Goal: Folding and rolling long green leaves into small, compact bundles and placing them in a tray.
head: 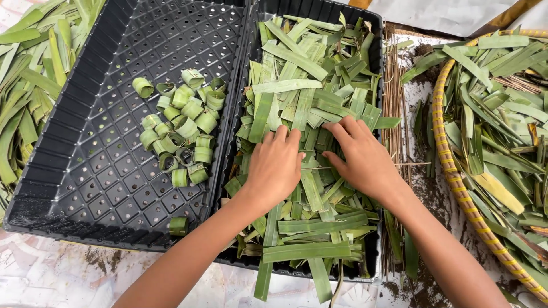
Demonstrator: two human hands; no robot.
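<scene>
L hand (275,168) + R hand (362,159) flat, unclenched on leaf strips (302,102) (right black tray (374,51)) | rolled rings (182,128) in left tray (85,142)

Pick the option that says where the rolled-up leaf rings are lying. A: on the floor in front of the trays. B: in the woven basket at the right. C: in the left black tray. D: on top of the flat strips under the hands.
C: the rolled leaf rings lie clustered in the left black tray, while both the left hand and right hand rest on the flat leaf strips in the right tray.
</scene>
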